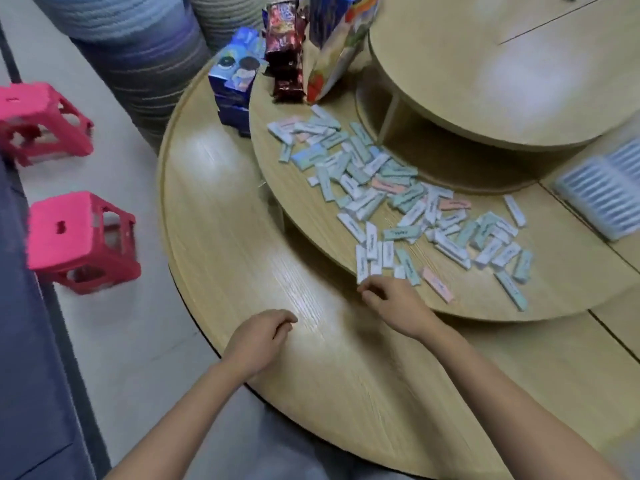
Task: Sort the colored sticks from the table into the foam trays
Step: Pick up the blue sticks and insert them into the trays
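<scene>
A: Now, nearest first?
B: Left hand (pixel 258 336) rests on the lower table tier (pixel 225 237), fingers loosely curled, holding nothing.
A: Next entry?
B: Right hand (pixel 391 304) is at the rim of the middle tier (pixel 301 213), fingers curled just by the nearest white stick (pixel 362 263). Pinching it or not: cannot tell, blurred.
A: Beyond that?
B: Sticks (pixel 401 233) lie scattered across the middle tier: white, pale green, a few pink. Foam tray (pixel 595 199) lies far right, apart from them. Snack packets (pixel 287 64) stand at the far end.
</scene>
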Demonstrator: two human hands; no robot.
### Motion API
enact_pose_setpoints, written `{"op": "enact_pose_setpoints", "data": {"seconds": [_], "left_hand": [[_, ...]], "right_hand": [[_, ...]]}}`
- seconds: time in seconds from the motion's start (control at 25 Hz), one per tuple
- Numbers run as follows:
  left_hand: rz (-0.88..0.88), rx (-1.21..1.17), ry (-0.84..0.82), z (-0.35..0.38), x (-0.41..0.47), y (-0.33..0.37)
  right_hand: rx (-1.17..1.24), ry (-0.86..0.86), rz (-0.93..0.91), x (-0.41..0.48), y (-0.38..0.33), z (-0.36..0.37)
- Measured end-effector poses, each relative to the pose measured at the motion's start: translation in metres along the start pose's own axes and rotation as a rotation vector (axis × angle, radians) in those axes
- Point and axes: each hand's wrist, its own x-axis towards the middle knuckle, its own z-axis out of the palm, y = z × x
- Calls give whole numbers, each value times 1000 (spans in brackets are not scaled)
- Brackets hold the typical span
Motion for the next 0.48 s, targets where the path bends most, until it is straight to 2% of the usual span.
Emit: {"op": "enact_pose_setpoints", "data": {"seconds": [0.2,0.32,0.48], "left_hand": [[89,17,195,-106,110,9],[136,32,257,-130,162,27],[127,183,320,-151,230,46]], "right_hand": [[83,317,138,62,-29,-49],[37,428,195,112,-27,-85],[-26,554,316,185,-26,-120]]}}
